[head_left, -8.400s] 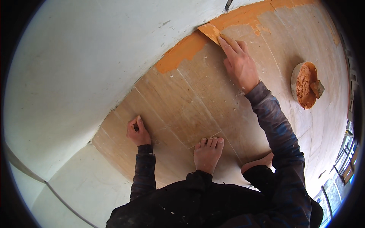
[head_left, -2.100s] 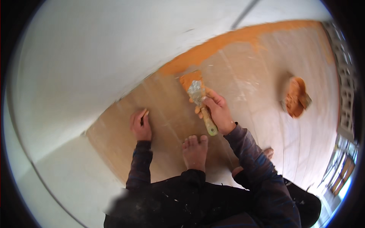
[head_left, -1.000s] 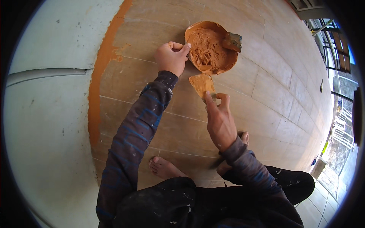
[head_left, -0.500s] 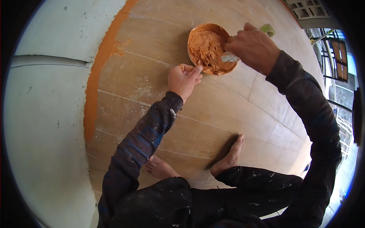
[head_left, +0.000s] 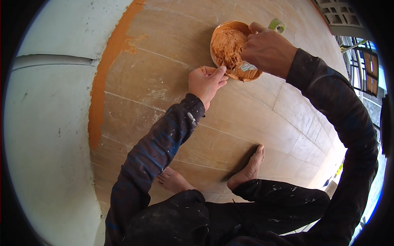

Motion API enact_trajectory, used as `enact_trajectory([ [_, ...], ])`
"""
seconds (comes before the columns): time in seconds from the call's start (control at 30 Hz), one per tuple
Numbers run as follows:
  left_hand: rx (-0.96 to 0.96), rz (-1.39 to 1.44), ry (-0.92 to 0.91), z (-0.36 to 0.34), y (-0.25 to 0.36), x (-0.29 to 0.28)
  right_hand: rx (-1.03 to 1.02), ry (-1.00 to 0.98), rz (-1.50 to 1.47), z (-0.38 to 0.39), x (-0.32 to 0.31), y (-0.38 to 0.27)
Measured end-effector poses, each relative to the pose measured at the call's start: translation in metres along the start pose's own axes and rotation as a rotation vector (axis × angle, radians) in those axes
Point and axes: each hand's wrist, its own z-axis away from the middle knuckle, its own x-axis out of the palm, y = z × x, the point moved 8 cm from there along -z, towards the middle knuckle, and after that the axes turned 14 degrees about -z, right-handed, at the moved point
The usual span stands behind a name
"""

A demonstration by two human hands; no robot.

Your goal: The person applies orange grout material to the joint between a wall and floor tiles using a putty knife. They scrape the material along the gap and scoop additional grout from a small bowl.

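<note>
Toward the back of the floor, a round shallow bowl (head_left: 214, 33) holds thick orange paste (head_left: 230, 45), smeared unevenly up its inside. My left hand (head_left: 206, 84) pinches the bowl's near-left rim between thumb and fingers. Over the bowl's right side, my right hand (head_left: 269, 51) is closed around a putty knife, its handle hidden by my fingers. Only the putty knife's pale blade (head_left: 247, 67), partly coated with paste, shows below the hand, low inside the bowl.
A green roll of tape (head_left: 278, 25) lies just beyond my right hand. Along the white wall (head_left: 49, 123) at left runs an orange paste strip (head_left: 102, 82) on the wood-look tiled floor (head_left: 230, 147). My bare feet (head_left: 250, 170) rest nearer. Latticed blocks (head_left: 336, 12) stand far right.
Both hands and the bowl appear slightly farther right and up in the picture. The putty knife's blade sits lower against the paste near the bowl's right edge.
</note>
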Motion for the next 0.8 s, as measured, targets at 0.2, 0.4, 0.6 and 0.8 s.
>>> enact_trajectory([
  [0.2, -0.039, 0.084, 0.011, 0.002, -0.003, 0.002, -0.064, -0.108, -0.100, -0.006, 0.009, 0.011],
  [0.4, -0.076, 0.147, -0.039, -0.001, -0.010, 0.008, -0.108, -0.249, -0.341, 0.005, 0.012, 0.023],
  [0.6, -0.118, 0.124, -0.112, 0.006, -0.009, -0.014, 0.027, -0.070, -0.645, 0.025, -0.017, 0.006],
  [0.8, 0.064, 0.010, 0.177, 0.104, -0.023, -0.126, 0.001, 0.009, -1.189, 0.010, -0.046, -0.057],
])
